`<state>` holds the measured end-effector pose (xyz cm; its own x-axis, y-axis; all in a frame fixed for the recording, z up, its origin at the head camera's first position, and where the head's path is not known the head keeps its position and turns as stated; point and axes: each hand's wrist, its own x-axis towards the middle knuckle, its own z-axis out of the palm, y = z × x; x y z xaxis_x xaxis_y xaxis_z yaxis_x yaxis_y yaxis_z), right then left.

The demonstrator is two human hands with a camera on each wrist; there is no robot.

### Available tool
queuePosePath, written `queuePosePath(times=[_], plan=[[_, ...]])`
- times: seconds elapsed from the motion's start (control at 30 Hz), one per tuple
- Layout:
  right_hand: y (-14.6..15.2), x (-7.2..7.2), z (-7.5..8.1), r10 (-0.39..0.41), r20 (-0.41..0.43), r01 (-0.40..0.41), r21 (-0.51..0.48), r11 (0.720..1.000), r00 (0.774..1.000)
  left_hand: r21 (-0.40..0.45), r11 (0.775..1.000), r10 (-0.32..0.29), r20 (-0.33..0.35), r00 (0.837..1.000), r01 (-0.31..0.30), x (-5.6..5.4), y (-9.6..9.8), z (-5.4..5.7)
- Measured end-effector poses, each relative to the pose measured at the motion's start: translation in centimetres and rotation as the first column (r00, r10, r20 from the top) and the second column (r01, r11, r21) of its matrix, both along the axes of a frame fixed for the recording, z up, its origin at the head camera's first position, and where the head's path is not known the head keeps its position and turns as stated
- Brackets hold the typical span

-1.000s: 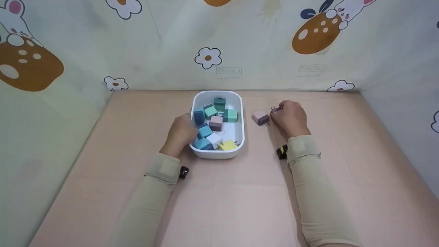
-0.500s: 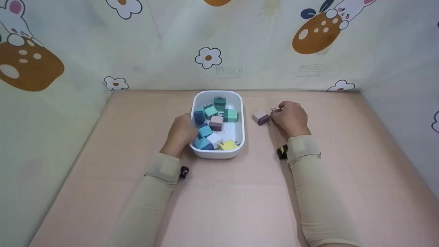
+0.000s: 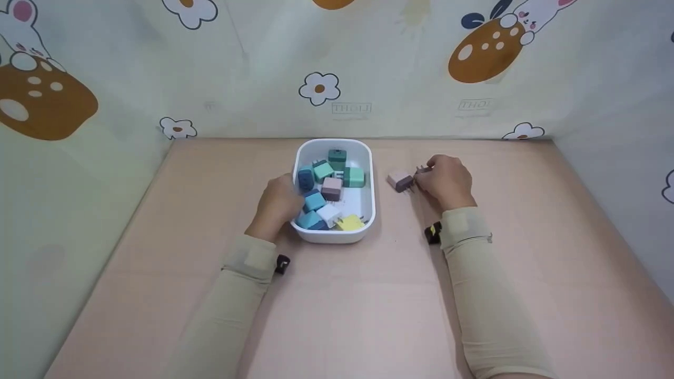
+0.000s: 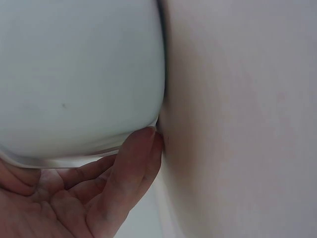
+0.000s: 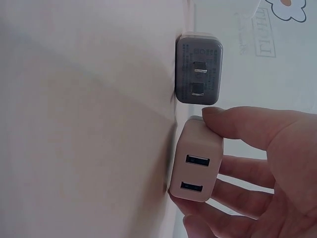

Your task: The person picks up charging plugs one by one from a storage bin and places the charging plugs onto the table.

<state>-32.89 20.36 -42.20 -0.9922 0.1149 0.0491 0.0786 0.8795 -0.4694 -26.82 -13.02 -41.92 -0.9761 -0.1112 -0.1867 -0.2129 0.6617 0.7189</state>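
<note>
My left hand [image 3: 276,202] grips the left side of a white plastic bin [image 3: 337,238]. In the left wrist view its fingers [image 4: 131,168] lie against the bin's outer wall, close to the table. My right hand [image 3: 447,181] stands to the right of the bin and pinches a pale pink charger plug [image 5: 197,168] between thumb and fingers, low at the tabletop. Two USB ports face the right wrist camera; its prongs show in the head view. Beside it a second plug, pale pink and dark mauve [image 3: 400,180], lies on the table with prongs out.
Inside the bin lie several charger plugs: teal [image 3: 354,177], blue [image 3: 315,200], white [image 3: 329,215], yellow [image 3: 351,222] and a pink one [image 3: 331,188]. A pink cloth [image 3: 347,316] covers the table. A patterned curtain [image 3: 253,79] hangs along the back and sides.
</note>
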Motion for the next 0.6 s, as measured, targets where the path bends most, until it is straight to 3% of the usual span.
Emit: queuePosePath(times=[0.6], plan=[[0.08,0.00,-0.02,-0.017,0.022,0.018,-0.022,1.000,1.000,-0.001,1.000,0.017,0.011,1.000,-0.017,0.23,0.12,0.10]])
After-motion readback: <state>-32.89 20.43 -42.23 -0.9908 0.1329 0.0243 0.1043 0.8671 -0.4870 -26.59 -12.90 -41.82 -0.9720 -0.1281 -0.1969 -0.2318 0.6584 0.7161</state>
